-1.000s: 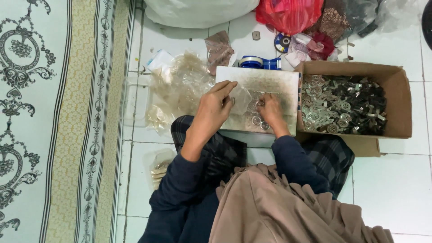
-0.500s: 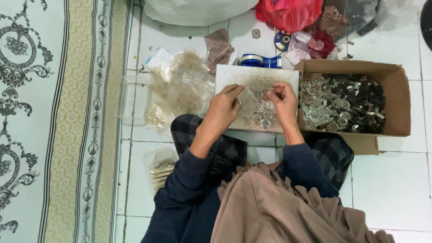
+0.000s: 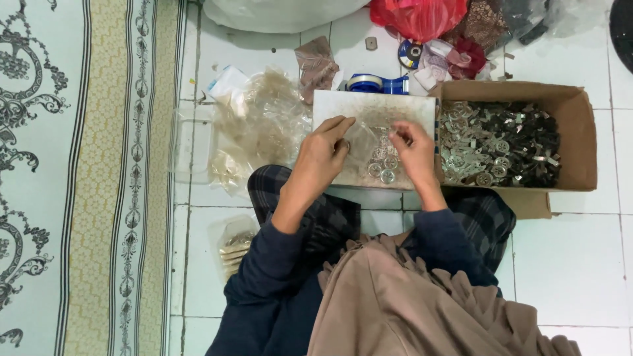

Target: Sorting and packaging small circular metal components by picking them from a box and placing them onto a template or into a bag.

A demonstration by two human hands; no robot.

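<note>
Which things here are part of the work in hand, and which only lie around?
In use: left hand, right hand, clear bag, small metal pieces, board, box of metal parts.
Lying about: tape dispenser, red bag, carpet.

At the frame's centre, the left hand (image 3: pixel 323 155) and right hand (image 3: pixel 414 150) pinch the mouth of a small clear plastic bag (image 3: pixel 364 140) over a pale rectangular board (image 3: pixel 343 105). Small round silvery metal pieces (image 3: pixel 382 165) lie on the board just below the bag. To the right, touching the board, sits an open brown cardboard box (image 3: pixel 580 142) heaped with silvery metal parts (image 3: pixel 501 145). Left of the board lies a pile of clear plastic bags (image 3: pixel 260 125). A blue tape dispenser (image 3: pixel 376 84) sits above the board.
</note>
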